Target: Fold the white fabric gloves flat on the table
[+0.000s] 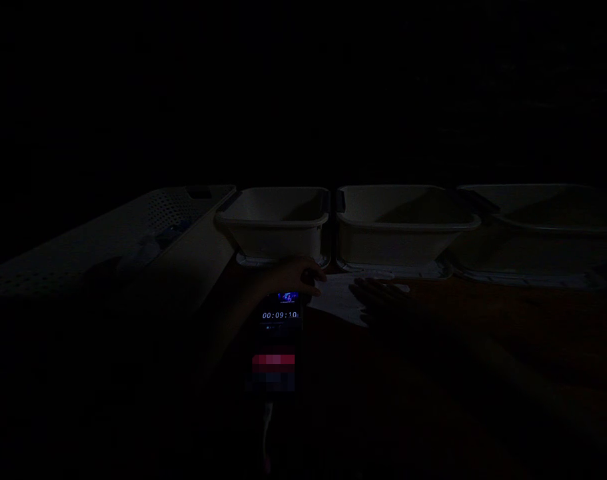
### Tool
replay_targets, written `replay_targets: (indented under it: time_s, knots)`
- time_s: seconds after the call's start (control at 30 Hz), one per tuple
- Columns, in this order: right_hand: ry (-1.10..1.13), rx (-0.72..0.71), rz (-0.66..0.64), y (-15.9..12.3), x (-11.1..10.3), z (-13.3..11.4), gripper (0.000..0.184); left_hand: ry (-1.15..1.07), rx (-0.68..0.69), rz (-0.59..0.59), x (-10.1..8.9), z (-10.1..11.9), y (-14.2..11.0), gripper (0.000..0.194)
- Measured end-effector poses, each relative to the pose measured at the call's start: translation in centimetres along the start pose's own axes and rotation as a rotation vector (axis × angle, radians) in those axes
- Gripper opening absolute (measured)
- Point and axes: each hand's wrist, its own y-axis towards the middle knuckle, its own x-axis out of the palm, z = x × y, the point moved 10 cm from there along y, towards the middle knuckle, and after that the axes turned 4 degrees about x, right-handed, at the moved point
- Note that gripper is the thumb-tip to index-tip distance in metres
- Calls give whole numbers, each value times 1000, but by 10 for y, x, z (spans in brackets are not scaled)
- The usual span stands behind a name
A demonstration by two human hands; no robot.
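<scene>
The picture is very dark. A flat white piece, cloth or paper (337, 299), lies on the dark surface in the middle; which of the two I cannot tell. At its left edge is my left hand (296, 275), fingers bent and thumb apart from them, the tips touching or close to the edge. My right hand (380, 295) lies flat over the right part of the white piece, fingers stretched out. Just below my left hand is a lit phone (278, 340) showing a running timer, with a pale cable (267, 427) at its lower end.
Behind my hands, light basins with dark handles stand in a row: a left basin (278, 240), a middle basin (398, 243) and a right basin (538, 250). On the left is a long perforated basket (108, 227) holding a clear plastic item (140, 252). Everything beyond is black.
</scene>
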Motion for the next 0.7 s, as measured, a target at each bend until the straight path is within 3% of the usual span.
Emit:
replay_targets:
  time_s: [0.37,0.7]
  knots:
    - [33,-7,1,1,10,5,56,23,16,21,-1,-1,0,35]
    - [45,-11,11,-1,-6,-1,53,-7,54,27,-5,5,0,22]
